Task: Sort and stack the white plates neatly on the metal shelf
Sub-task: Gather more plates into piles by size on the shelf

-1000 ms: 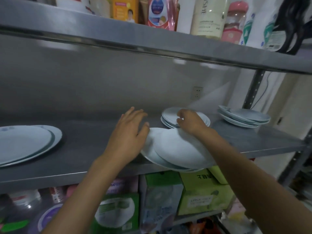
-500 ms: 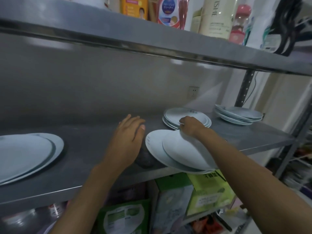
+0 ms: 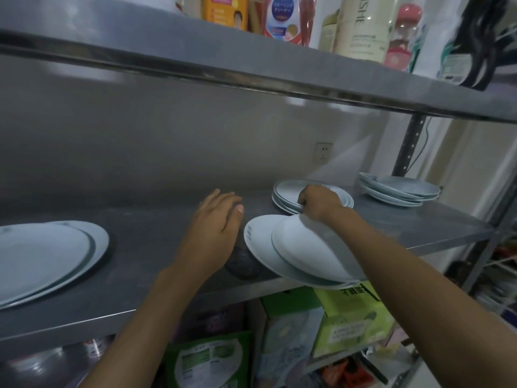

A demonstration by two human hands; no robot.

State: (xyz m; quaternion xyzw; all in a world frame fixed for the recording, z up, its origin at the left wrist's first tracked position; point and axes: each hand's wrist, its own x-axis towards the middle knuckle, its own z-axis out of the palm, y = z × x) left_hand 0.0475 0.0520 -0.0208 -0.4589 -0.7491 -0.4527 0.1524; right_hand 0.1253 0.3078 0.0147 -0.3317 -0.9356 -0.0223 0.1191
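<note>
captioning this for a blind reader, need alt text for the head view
A person's right hand grips the far rim of two tilted round white plates overhanging the front edge of a grey metal shelf, while the open left hand hovers beside them. Three more white plate stacks sit on the shelf.

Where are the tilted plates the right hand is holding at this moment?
The tilted plates overhang the front edge of the metal shelf right of centre, gripped by the right hand, just in front of a flat plate stack.
</note>
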